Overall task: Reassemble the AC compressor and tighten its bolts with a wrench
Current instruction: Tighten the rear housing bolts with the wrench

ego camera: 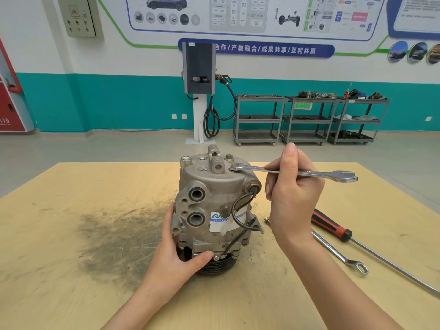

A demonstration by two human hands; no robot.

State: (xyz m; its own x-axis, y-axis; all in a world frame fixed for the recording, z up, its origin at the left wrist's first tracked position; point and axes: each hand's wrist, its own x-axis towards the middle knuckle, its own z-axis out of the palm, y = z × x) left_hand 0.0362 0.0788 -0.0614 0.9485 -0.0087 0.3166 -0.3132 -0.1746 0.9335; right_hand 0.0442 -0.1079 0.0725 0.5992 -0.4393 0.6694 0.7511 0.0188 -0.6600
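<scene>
Steel wrench (295,173), pinched in the right hand (291,186), sat ring-end on a top bolt (234,168) of the compressor (214,206), upright on the table (71,210); left hand (175,253) gripped its base. Partial seating risked slipping and rounding the bolt.

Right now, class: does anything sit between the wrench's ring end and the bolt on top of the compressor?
Nothing visible does. The ring end of the silver combination wrench, held by the right hand, already sits on a bolt atop the grey metal compressor, which the left hand steadies.
</scene>
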